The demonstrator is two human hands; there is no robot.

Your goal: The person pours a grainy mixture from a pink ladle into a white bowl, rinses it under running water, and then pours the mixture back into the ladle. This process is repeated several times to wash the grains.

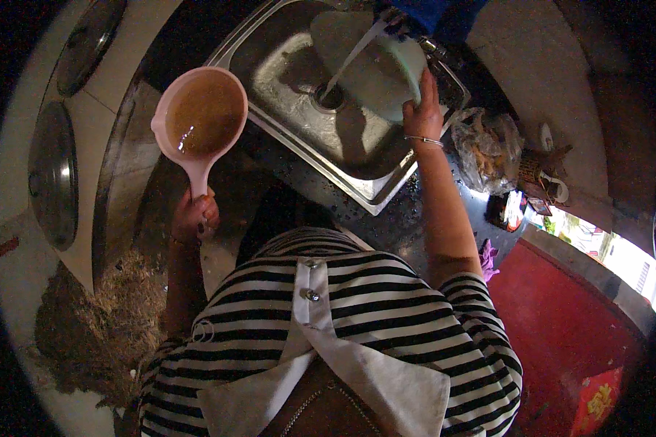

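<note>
My left hand (195,217) grips the handle of a pink plastic ladle (201,114), which holds brownish liquid and is to the left of the sink. With my right hand (425,112) I hold the rim of a pale green, translucent basin (385,74), tilted over the stainless steel sink (273,82). A whitish stream (350,57) falls towards the sink's drain (328,98). Where the stream starts is partly hidden near a dark shape and blue cloth at the top.
A clear plastic bag with yellowish contents (486,150) lies right of the sink on the dark counter (393,235). Two round dark lids (54,175) are at the far left. Dry straw (117,311) lies on the floor at lower left. A purple cloth (488,261) is by my right elbow.
</note>
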